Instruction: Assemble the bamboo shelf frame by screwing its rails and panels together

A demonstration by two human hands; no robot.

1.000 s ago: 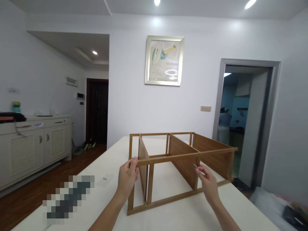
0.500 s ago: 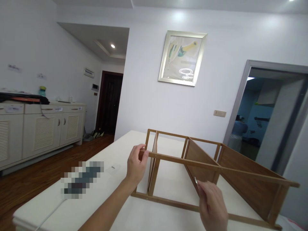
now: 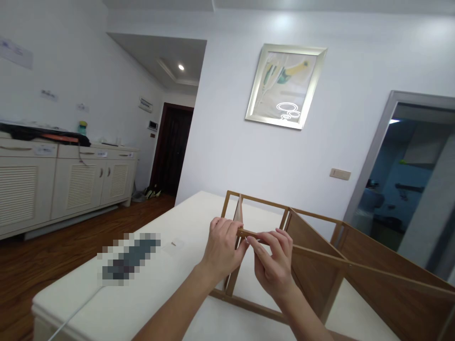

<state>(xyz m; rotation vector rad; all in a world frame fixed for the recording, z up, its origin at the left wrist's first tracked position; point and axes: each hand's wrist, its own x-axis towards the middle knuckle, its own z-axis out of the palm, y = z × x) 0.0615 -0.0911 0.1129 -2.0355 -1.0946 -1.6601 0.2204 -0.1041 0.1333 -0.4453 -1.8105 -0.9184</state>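
A brown wooden shelf frame [image 3: 330, 258] with upright panels lies on its side on a white table [image 3: 167, 279]. My left hand [image 3: 222, 248] is closed on the near left corner of the frame's top rail. Beside it, my right hand [image 3: 273, 263] pinches the same rail with thumb and fingers pressed together, about where the first upright meets it. Whether something small is held in that pinch is hidden by the fingers.
A pixelated dark object [image 3: 130, 255] and a small slip [image 3: 174, 244] lie on the table's left part. A cream sideboard [image 3: 67, 187] stands along the left wall. A framed picture [image 3: 286, 85] hangs ahead, and a doorway [image 3: 401, 189] opens at the right.
My right hand has moved left and up from the middle panel to the top rail beside my left hand. The view has swung left and closer to the frame's left end.
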